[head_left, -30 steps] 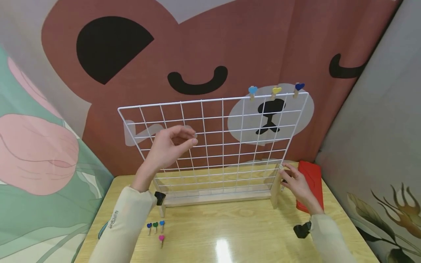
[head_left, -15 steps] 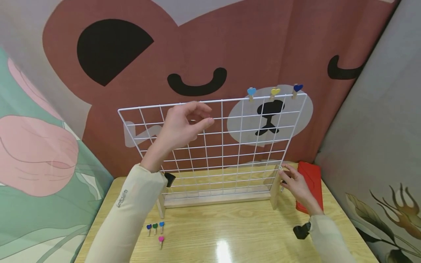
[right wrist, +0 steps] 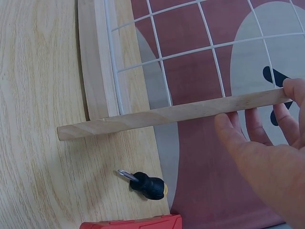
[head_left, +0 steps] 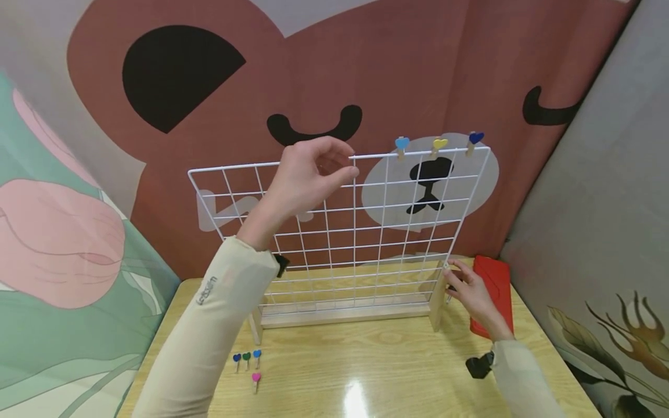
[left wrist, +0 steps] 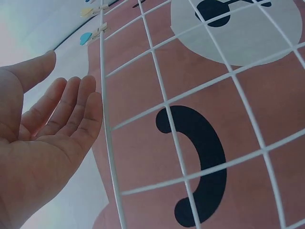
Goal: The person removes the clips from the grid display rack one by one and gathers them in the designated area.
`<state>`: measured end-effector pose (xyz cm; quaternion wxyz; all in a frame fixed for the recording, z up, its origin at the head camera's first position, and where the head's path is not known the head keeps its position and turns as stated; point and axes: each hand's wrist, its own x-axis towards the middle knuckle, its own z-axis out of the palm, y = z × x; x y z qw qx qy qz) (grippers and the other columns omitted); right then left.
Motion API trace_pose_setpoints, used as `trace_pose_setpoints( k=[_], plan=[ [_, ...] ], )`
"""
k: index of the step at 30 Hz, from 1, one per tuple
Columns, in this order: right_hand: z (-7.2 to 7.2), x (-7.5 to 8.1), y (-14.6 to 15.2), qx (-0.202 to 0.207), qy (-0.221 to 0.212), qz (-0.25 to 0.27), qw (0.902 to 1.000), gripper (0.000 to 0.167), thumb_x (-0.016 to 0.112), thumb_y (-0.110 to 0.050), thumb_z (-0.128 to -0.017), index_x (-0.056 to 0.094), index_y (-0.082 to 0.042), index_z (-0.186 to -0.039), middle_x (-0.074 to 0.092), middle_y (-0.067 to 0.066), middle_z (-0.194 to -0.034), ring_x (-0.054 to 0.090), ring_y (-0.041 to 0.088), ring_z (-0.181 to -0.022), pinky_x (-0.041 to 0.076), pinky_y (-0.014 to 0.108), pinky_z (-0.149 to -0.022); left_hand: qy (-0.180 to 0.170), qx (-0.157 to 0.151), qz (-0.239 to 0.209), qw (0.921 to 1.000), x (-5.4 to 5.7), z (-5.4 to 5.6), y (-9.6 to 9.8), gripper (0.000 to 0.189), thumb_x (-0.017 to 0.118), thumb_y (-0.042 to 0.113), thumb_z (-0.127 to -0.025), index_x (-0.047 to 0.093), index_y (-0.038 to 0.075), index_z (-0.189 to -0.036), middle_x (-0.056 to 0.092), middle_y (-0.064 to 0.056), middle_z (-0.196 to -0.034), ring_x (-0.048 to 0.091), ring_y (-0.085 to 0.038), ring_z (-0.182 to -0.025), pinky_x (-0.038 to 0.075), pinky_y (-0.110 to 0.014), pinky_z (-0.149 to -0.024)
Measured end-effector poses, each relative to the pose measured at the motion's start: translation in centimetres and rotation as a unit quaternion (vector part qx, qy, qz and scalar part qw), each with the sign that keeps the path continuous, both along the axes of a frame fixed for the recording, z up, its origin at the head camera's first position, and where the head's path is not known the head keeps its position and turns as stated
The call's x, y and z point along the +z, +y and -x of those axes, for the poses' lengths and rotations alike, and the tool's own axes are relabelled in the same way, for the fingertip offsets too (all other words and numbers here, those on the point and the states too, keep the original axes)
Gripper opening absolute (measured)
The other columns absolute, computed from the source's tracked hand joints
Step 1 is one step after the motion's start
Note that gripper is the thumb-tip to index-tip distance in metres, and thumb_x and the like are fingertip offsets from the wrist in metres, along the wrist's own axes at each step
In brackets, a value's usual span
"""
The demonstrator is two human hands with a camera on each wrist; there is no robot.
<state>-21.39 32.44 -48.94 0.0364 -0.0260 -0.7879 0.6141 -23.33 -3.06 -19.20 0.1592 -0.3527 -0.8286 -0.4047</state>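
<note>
A white wire grid panel (head_left: 354,209) stands upright in a wooden base (head_left: 340,315). Clipped to its top wire on the right are light blue (head_left: 401,143), yellow (head_left: 439,144) and dark blue (head_left: 475,139) heart clothespins. My left hand (head_left: 310,174) hovers at the top wire left of them, holding nothing; its fingers are loosely bent with the thumb apart, as the left wrist view shows. With thumb and fingers, my right hand (head_left: 472,293) holds the stand's right wooden upright (right wrist: 181,113). Several more heart clothespins lie at the table's front left, among them a pink one (head_left: 256,378).
Behind the right upright lies a stubby black screwdriver (right wrist: 150,186) on the wooden table (head_left: 313,371). Next to it is a flat red case (head_left: 493,296). A printed curtain (head_left: 407,69) hangs right behind the grid, and a grey one (head_left: 601,203) borders the right side.
My left hand has risen and moved right, from in front of the grid's middle up to its top wire. My right hand has stayed on the upright.
</note>
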Motion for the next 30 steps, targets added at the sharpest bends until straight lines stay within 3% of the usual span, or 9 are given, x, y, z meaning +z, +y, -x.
trace_pose_setpoints(
  k=[6, 14, 21, 30],
  plan=[
    [-0.1, 0.1, 0.0, -0.001, -0.003, 0.005, 1.0000, 0.059, 0.049, -0.034, -0.101, 0.029, -0.002, -0.146, 0.045, 0.025, -0.125, 0.054, -0.004, -0.096, 0.051, 0.025, -0.084, -0.005, -0.003, 0.010, 0.9999, 0.9, 0.3, 1.4, 0.023, 0.071, 0.019, -0.088, 0.067, 0.010, -0.108, 0.067, 0.001, -0.098, 0.063, -0.008, -0.085, 0.049, -0.025, -0.075],
    [-0.2, 0.1, -0.2, 0.008, -0.008, 0.002, 0.9999, 0.061, 0.048, -0.034, -0.101, 0.027, -0.003, -0.148, 0.043, 0.027, -0.130, 0.052, -0.003, -0.099, 0.051, 0.025, -0.085, 0.013, -0.002, 0.028, 0.9995, 1.8, 1.1, 2.9, 0.023, 0.069, 0.018, -0.089, 0.066, 0.008, -0.109, 0.067, -0.001, -0.101, 0.063, -0.009, -0.088, 0.048, -0.023, -0.083],
    [-0.1, 0.2, 0.1, 0.007, -0.006, -0.004, 0.9999, 0.061, 0.048, -0.034, -0.101, 0.026, -0.003, -0.149, 0.043, 0.027, -0.130, 0.052, -0.002, -0.100, 0.051, 0.027, -0.086, -0.013, 0.012, 0.043, 0.9989, 2.0, 1.8, 4.2, 0.026, 0.068, 0.022, -0.090, 0.064, 0.009, -0.112, 0.066, -0.001, -0.107, 0.063, -0.008, -0.095, 0.046, -0.019, -0.086],
    [-0.4, 0.1, 0.1, -0.002, -0.005, 0.006, 1.0000, 0.059, 0.049, -0.034, -0.101, 0.029, -0.002, -0.146, 0.046, 0.024, -0.125, 0.054, -0.002, -0.098, 0.051, 0.025, -0.084, -0.043, 0.032, 0.095, 0.9941, 2.8, 2.3, 6.1, 0.035, 0.068, 0.030, -0.090, 0.063, 0.011, -0.120, 0.063, 0.001, -0.120, 0.060, -0.008, -0.106, 0.044, -0.018, -0.089]
  ],
)
